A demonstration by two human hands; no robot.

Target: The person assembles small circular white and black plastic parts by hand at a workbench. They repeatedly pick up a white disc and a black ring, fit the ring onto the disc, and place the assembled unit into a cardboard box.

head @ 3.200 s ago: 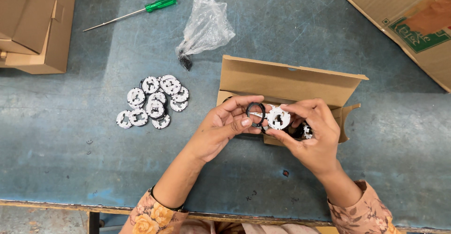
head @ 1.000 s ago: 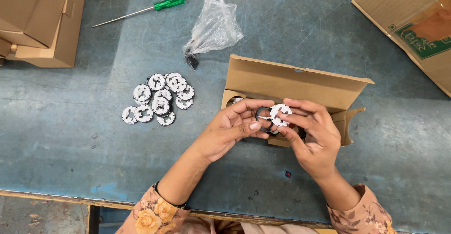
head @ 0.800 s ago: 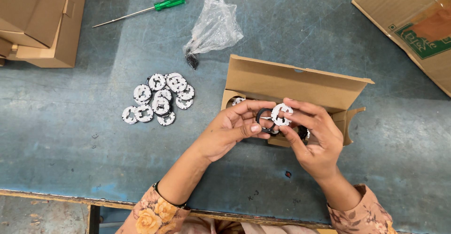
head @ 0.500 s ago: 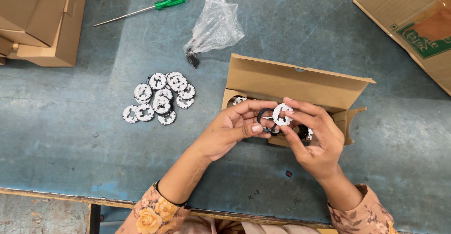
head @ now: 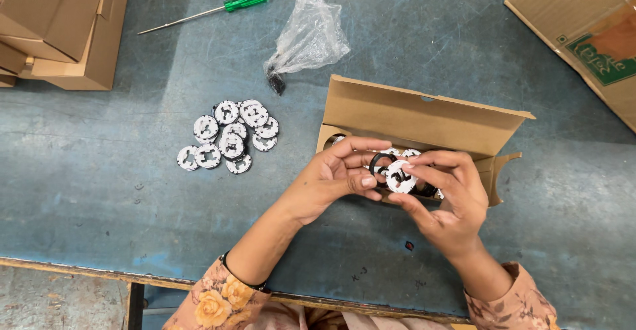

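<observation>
My left hand (head: 334,176) pinches a thin black ring (head: 379,163) between thumb and fingers. My right hand (head: 445,197) grips a small white round disc (head: 400,176) with black cut-outs, pressed against that ring. Both hands hover over the open end of a small brown cardboard box (head: 424,118) whose lid flap stands up behind them. More white discs show inside the box, mostly hidden by my fingers. A loose pile of several similar discs (head: 230,135) lies on the blue-grey tabletop to the left of my left hand.
A green-handled screwdriver (head: 209,10) lies at the back left. A crumpled clear plastic bag (head: 306,33) sits behind the box. Stacked cardboard boxes (head: 59,25) stand at the far left, and a larger printed carton (head: 586,35) at the far right. The table's front edge (head: 99,272) runs near me.
The ring and disc have stayed between my fingertips over the box. My hands have shifted only slightly, with the disc turned a little against the ring.
</observation>
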